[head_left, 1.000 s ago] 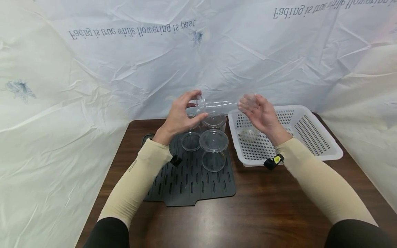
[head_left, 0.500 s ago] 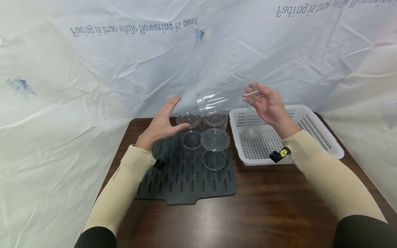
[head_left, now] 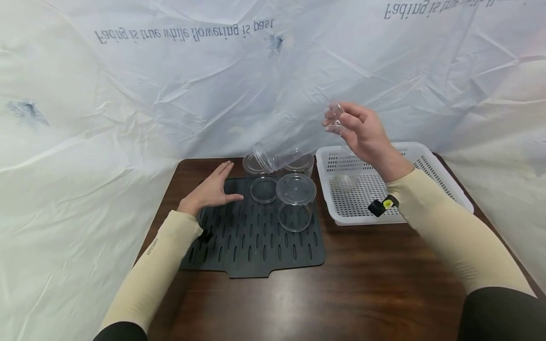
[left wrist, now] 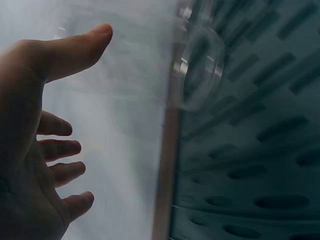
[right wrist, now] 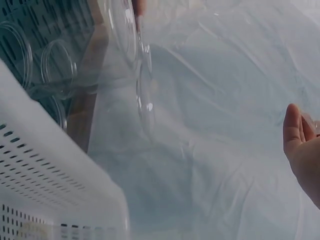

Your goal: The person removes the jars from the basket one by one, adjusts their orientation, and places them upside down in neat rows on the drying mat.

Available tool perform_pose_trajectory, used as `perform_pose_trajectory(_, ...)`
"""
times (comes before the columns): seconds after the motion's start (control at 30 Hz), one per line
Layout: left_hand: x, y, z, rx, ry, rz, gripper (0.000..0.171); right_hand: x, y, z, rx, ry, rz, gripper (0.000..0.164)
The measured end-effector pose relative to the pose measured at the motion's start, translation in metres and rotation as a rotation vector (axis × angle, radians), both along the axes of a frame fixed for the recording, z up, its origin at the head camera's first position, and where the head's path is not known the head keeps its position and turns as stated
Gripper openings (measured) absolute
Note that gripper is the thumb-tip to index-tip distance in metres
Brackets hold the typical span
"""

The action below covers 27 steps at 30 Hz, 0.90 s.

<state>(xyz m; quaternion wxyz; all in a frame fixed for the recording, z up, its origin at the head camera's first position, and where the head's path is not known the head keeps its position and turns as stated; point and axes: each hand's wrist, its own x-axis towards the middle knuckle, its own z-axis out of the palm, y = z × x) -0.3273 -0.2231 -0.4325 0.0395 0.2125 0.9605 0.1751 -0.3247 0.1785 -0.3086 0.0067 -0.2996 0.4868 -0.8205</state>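
Note:
My right hand (head_left: 362, 130) grips a clear plastic jar (head_left: 294, 144) near its base end. The jar hangs tilted in the air, its ridged mouth pointing down and left over the jars at the back of the dark slotted mat (head_left: 256, 246). Below it, three clear jars stand on the mat, one of them the front jar (head_left: 295, 208). My left hand (head_left: 209, 190) is beside the mat's left part, thumb and fingers spread, touching no jar. In the left wrist view the fingers (left wrist: 67, 172) surround nothing.
A white perforated basket (head_left: 460, 208) stands right of the mat, with a clear container (head_left: 343, 182) inside it. The brown wooden table (head_left: 324, 303) extends in front. A pale printed sheet (head_left: 192, 94) hangs behind the table and along both sides.
My left hand has let go of the jar's mouth and moved left and down. My right hand has raised the base end, so the jar went from level to tilted mouth-down.

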Motion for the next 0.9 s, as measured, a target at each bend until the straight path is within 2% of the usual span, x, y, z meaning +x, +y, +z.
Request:
perform_pose_trajectory(0.23,-0.002,-0.007,-0.032,-0.144,0.007,-0.016,0.107,0.005,-0.017,0.005,0.032,0.092,-0.020,0.044)
perform_pose_trajectory(0.4,-0.001,-0.010,-0.051,-0.189,0.000,-0.002,0.102,0.009,-0.030,0.009,0.105,0.150,-0.048,0.045)
perform_pose_trajectory(0.53,-0.001,-0.009,-0.063,-0.215,-0.025,0.012,0.102,0.013,-0.040,0.011,0.170,0.169,-0.053,0.053)
perform_pose_trajectory(0.67,0.000,-0.008,-0.071,-0.203,-0.050,0.019,0.102,0.017,-0.048,0.013,0.270,0.167,-0.070,0.066)
perform_pose_trajectory(0.77,0.000,-0.008,-0.074,-0.195,-0.069,0.025,0.101,0.020,-0.054,0.013,0.389,0.190,-0.101,0.066)
perform_pose_trajectory(0.9,0.001,-0.008,-0.074,-0.185,-0.074,0.028,0.100,0.021,-0.063,0.013,0.539,0.268,-0.130,0.060)
